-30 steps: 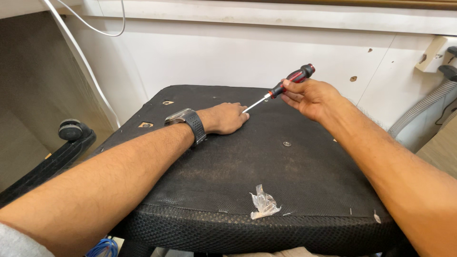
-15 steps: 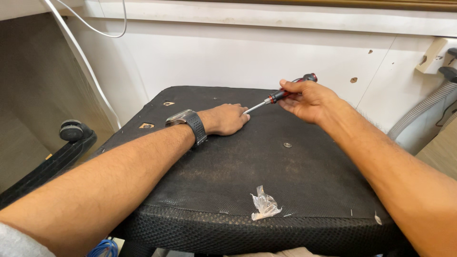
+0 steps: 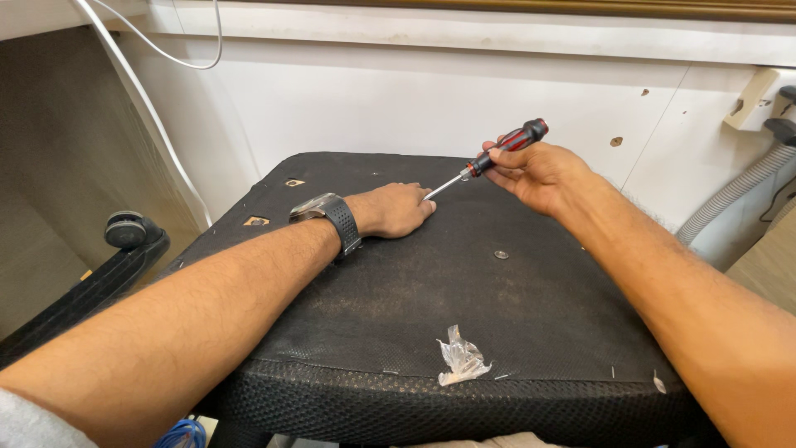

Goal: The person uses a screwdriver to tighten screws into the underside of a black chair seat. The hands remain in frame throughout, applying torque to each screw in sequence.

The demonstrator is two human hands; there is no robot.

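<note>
A black fabric chair seat [image 3: 373, 307] lies upside down in front of me. My left hand [image 3: 394, 209] rests knuckles up on its far middle, fingers curled over a spot on the fabric; whatever is under the fingertips is hidden. A black watch [image 3: 327, 217] is on that wrist. My right hand [image 3: 535, 170] holds a red and black screwdriver [image 3: 497, 149] by its handle. The metal shaft slants down left, and its tip meets my left fingertips.
A crumpled clear plastic bag [image 3: 461, 358] lies near the seat's front edge. A screw hole [image 3: 501, 254] shows right of centre, with two mounting holes [image 3: 255, 221] at the left. A castor and chair leg [image 3: 124, 232] sit left. A white wall stands behind, a grey hose [image 3: 730, 187] right.
My right hand has turned the screwdriver handle, which dipped and then rose again. The tip stayed at my left fingertips. My left hand has not moved.
</note>
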